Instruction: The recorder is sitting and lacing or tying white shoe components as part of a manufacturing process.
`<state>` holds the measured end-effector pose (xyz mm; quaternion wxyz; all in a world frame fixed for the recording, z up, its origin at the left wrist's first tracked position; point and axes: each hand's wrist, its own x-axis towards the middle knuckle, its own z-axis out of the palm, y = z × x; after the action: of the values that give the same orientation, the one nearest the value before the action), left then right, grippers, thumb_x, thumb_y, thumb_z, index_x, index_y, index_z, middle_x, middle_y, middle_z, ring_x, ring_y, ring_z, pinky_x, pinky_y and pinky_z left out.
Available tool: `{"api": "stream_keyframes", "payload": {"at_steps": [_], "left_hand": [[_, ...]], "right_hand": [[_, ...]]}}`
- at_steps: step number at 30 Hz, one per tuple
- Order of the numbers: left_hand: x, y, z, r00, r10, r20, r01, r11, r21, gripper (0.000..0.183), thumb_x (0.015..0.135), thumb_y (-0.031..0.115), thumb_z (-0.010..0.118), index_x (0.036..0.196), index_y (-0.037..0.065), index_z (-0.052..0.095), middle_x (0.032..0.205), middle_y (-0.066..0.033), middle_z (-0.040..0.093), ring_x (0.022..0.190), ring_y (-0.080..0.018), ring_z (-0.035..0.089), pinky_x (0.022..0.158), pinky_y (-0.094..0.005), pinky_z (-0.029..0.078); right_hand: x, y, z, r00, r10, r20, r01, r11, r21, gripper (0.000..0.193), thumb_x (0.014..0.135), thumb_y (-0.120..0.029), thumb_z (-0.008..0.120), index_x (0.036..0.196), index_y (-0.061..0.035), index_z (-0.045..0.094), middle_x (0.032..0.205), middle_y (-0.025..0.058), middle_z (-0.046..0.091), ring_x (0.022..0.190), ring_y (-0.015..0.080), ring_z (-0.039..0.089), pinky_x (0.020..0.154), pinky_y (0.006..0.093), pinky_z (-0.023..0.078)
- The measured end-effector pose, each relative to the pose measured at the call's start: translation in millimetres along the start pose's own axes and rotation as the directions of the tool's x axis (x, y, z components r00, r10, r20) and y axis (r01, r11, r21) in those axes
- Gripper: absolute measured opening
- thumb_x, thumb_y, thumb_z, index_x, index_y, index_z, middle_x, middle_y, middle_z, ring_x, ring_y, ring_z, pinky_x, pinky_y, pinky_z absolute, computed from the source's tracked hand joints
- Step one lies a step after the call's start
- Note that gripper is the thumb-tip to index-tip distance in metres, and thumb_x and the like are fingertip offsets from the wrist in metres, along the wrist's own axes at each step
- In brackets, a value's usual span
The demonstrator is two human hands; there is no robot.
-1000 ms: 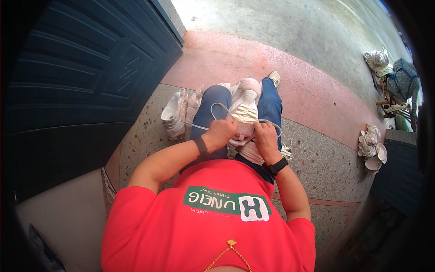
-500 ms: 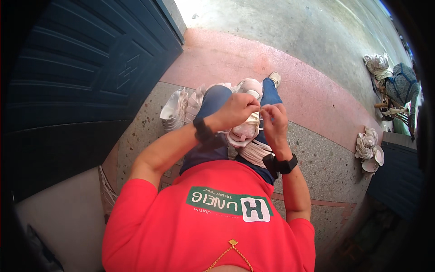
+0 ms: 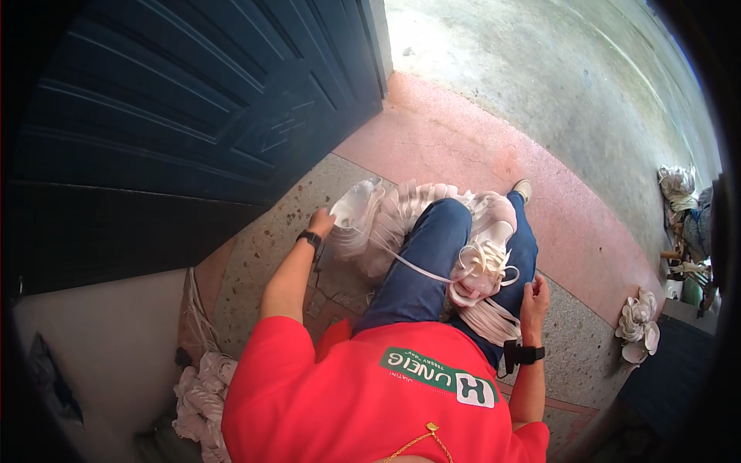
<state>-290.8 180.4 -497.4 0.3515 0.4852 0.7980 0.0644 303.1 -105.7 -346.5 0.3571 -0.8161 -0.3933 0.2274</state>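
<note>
A pale pink-and-white sneaker upper lies between my thighs, with loose cream laces at its throat. One flat white lace stretches from it across my left thigh toward a stack of white shoe pieces on my left. At the outer edge of that stack is my left hand, its fingers closed on the rim. My right hand is raised beside my right thigh, empty, with thumb and fingers apart. A bundle of white laces drapes over my right thigh, close to that hand.
More white uppers stand in a row behind my left knee. A dark blue door rises at the left. White shoe parts are heaped at the lower left, with another pile at the right.
My hands have parted from their pinch above the upper. The left has reached out to the stack on the left; the right has dropped back toward my right thigh. The view has shifted left.
</note>
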Motion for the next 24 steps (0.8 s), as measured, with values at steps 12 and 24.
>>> {"api": "stream_keyframes", "payload": {"at_steps": [12, 24], "left_hand": [[34.8, -68.9, 64.4, 0.894, -0.142, 0.425, 0.17, 0.985, -0.028, 0.024, 0.076, 0.002, 0.069, 0.098, -0.009, 0.073, 0.096, -0.0214, 0.074, 0.08, -0.0312, 0.074, 0.065, -0.0431, 0.057], [-111.0, -14.2, 7.3, 0.961, -0.066, 0.267, 0.275, 0.264, -0.924, 0.037, 0.082, -0.003, 0.059, 0.117, -0.001, 0.049, 0.098, -0.0173, 0.065, 0.075, -0.0291, 0.07, 0.058, -0.0356, 0.06]], "right_hand": [[-14.7, -66.7, -4.4, 0.97, -0.142, 0.196, 0.172, 0.974, -0.145, 0.025, 0.095, 0.0, 0.066, 0.12, -0.0009, 0.064, 0.104, 0.0123, 0.062, 0.092, 0.0239, 0.064, 0.077, 0.0337, 0.052], [-15.7, -197.6, 96.3, 0.815, -0.192, 0.546, 0.043, 0.961, 0.273, 0.025, 0.1, -0.012, 0.067, 0.122, 0.0006, 0.067, 0.107, 0.0095, 0.069, 0.092, 0.0184, 0.067, 0.077, 0.0282, 0.051]]}}
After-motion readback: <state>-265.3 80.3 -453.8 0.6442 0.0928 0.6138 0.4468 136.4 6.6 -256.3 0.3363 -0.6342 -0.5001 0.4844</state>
